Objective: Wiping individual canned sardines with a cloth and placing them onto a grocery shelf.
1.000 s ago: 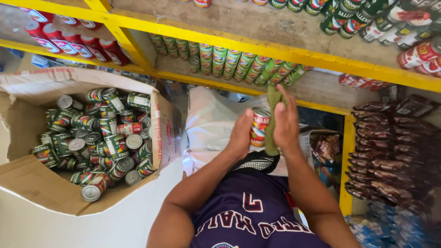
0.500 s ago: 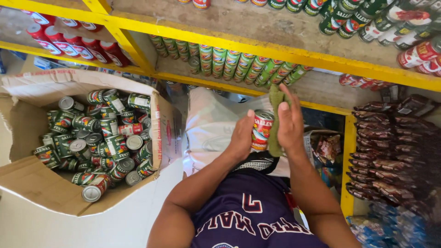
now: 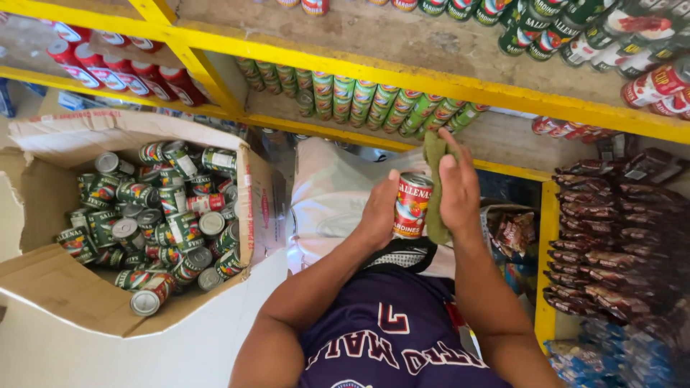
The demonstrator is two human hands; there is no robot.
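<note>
My left hand (image 3: 376, 215) grips a tin can (image 3: 411, 205) with a red and green label, held upright in front of my chest. My right hand (image 3: 457, 188) presses a green cloth (image 3: 433, 188) against the can's right side. To the left, an open cardboard box (image 3: 68, 287) holds several loose cans of the same kind (image 3: 162, 215). A row of matching cans (image 3: 374, 104) lies on the yellow-edged shelf (image 3: 402, 75) just above my hands.
Red-labelled cans (image 3: 122, 68) fill the shelf at upper left, mixed cans (image 3: 575, 29) the top right shelf. Dark sachet strips (image 3: 611, 223) hang at right. A white sack (image 3: 327, 194) sits behind my hands. Blue packets (image 3: 611, 356) lie at lower right.
The can and both hands have risen slightly toward the shelf, and the cloth has slid along the can's side. The box has not moved.
</note>
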